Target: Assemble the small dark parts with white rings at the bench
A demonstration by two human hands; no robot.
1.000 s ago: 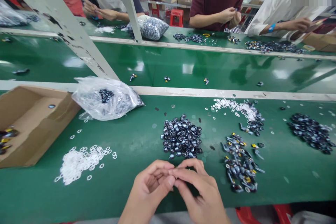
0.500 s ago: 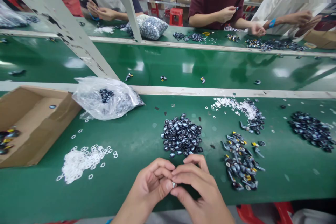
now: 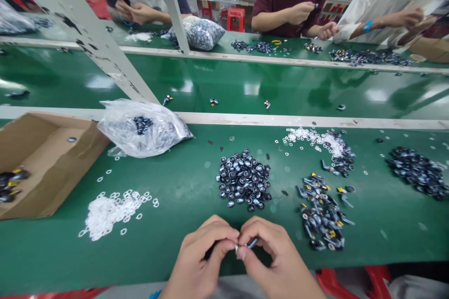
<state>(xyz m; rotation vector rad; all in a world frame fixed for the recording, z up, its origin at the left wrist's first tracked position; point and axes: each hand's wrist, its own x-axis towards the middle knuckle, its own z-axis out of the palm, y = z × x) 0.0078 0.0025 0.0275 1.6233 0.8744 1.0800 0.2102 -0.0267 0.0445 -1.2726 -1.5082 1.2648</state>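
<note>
My left hand (image 3: 205,252) and my right hand (image 3: 268,252) meet fingertip to fingertip low in the middle. The left thumb and forefinger are closed at a tiny whitish piece (image 3: 236,247), mostly covered by the fingers. Between the right thumb and fingers is a small dark metallic lever part (image 3: 251,243), with only its lever end showing. Just beyond the hands lies a heap of dark oval caps (image 3: 243,180). To the right is a pile of lever parts with yellow bits (image 3: 322,215). White rings (image 3: 108,215) are heaped on the left.
A cardboard box (image 3: 73,168) and a clear plastic bag (image 3: 143,135) stand at the left. More white rings (image 3: 301,136) and dark parts (image 3: 416,173) lie on the right. Past a pale rail, a green conveyor (image 3: 210,84) carries a few parts. Co-workers sit opposite.
My hands have shifted slightly and turned, and the right fingers have curled in. The dark lever now shows between them. Parts on the conveyor have moved slightly left.
</note>
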